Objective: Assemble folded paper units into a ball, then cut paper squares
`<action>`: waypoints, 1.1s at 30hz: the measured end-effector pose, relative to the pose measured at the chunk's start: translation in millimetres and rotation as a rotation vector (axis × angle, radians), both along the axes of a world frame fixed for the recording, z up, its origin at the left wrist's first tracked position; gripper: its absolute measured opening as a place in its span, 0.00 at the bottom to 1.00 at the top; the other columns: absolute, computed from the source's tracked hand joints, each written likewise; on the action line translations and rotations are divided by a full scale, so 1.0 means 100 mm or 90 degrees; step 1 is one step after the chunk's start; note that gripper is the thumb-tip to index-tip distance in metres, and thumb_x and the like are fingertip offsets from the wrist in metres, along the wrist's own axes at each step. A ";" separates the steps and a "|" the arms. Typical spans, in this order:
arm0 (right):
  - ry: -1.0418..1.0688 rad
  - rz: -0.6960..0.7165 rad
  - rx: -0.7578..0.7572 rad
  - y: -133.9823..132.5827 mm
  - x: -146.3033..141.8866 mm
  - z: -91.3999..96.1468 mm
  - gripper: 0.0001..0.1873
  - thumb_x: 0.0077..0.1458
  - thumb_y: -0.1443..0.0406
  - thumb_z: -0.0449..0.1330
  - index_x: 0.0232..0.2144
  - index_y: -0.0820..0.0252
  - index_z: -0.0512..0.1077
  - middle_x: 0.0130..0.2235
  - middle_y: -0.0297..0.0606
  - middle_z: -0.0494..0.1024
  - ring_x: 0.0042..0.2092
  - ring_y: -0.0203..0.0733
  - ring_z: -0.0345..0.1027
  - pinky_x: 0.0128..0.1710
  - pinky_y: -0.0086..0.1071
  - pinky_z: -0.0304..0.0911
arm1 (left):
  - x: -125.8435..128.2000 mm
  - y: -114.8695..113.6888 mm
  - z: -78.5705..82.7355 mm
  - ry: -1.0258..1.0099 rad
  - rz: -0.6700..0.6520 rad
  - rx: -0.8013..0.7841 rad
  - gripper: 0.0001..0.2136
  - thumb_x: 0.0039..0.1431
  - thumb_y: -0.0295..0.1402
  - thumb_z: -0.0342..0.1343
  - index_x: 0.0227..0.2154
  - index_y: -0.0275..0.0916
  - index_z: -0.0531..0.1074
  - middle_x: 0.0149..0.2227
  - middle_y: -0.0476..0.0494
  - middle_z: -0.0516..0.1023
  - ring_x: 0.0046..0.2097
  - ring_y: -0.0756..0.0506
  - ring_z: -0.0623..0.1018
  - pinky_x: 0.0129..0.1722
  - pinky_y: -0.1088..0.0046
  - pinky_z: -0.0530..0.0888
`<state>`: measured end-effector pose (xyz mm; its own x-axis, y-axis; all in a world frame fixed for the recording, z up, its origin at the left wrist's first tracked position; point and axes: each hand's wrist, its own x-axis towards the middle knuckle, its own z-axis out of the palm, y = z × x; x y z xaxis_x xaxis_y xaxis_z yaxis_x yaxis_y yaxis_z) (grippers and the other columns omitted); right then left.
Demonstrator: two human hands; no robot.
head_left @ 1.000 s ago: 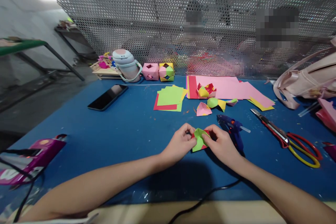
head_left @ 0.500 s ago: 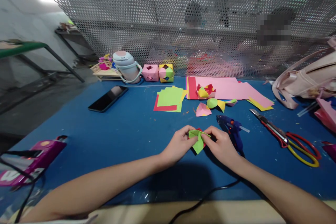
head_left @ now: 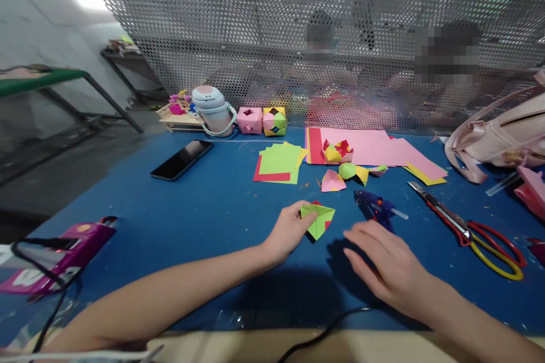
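Between the thumb and fingers of my left hand (head_left: 288, 231) is a folded green and red paper piece (head_left: 320, 220), held just above the blue table. My right hand (head_left: 385, 258) is apart from the paper, to its right, with thumb and fingers parted and nothing between them. Just beyond that hand lies a blue glue gun (head_left: 380, 207), a clear glue stick poking out of its back. Behind the paper sit a pink folded piece (head_left: 332, 181), a green and yellow folded piece (head_left: 354, 172) and a red, pink and yellow paper cup shape (head_left: 338, 151).
Green and red paper squares (head_left: 279, 161) and pink sheets (head_left: 366, 147) lie toward the back. Right are a cutter (head_left: 438, 210) and scissors (head_left: 498, 249); left, a phone (head_left: 183, 159) and purple power strip (head_left: 63, 258). A perforated metal screen (head_left: 255, 39) bounds the far edge.
My right hand has let go of the folded paper and moved right and nearer to me. My left hand still holds the paper, now turned flatter. The view has shifted slightly.
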<state>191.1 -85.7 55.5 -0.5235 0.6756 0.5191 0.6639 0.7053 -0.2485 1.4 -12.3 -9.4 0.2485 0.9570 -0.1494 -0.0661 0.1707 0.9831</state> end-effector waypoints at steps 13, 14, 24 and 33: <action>-0.004 -0.345 -0.285 0.24 0.85 -0.33 0.17 0.54 0.50 0.58 0.36 0.57 0.73 0.33 0.40 0.79 0.34 0.47 0.73 0.32 0.35 0.65 | 0.01 0.03 -0.02 0.036 -0.009 0.003 0.09 0.49 0.37 0.59 0.28 0.36 0.72 0.26 0.49 0.76 0.29 0.49 0.74 0.30 0.75 0.68; 0.019 -0.338 -0.297 0.30 0.79 -0.38 0.17 0.54 0.50 0.58 0.33 0.57 0.73 0.31 0.39 0.78 0.32 0.46 0.72 0.30 0.35 0.65 | 0.01 0.03 -0.01 0.041 -0.011 0.002 0.08 0.49 0.36 0.59 0.28 0.36 0.72 0.26 0.49 0.76 0.29 0.49 0.74 0.30 0.75 0.69; 0.266 -0.336 -0.323 0.30 0.53 -0.48 0.15 0.51 0.54 0.57 0.31 0.59 0.75 0.29 0.38 0.80 0.32 0.47 0.74 0.29 0.34 0.68 | 0.03 0.03 0.02 0.063 -0.015 -0.022 0.07 0.51 0.33 0.57 0.30 0.36 0.76 0.27 0.48 0.78 0.29 0.48 0.75 0.29 0.75 0.69; 0.133 -0.083 -0.237 0.05 0.22 -0.22 0.05 0.58 0.65 0.55 0.30 0.56 0.65 0.27 0.34 0.71 0.26 0.37 0.66 0.25 0.29 0.62 | 0.02 0.04 -0.03 0.086 -0.039 0.019 0.08 0.52 0.34 0.56 0.28 0.35 0.75 0.27 0.47 0.78 0.29 0.48 0.75 0.31 0.75 0.70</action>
